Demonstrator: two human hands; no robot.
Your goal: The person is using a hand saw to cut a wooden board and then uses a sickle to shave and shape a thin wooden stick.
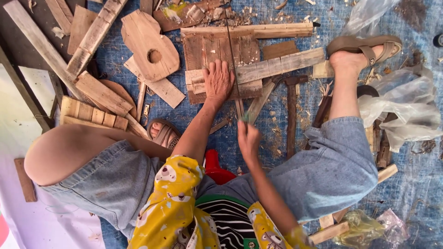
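A small panel of weathered planks point(244, 50) lies on the blue tarp between my legs. My left hand point(218, 80) presses flat on its lower edge, fingers spread. My right hand point(249, 138), blurred, grips the handle of a thin-bladed saw point(232, 60) just below the panel. The narrow blade runs up across the planks, right beside my left hand's fingers.
A hammer point(291, 115) lies right of the panel, by my sandalled foot point(364, 46). A rounded board with a hole point(150, 46) and several loose planks point(97, 92) are piled at the left. Clear plastic bags point(401, 106) sit at the right. Wood chips litter the tarp point(410, 184).
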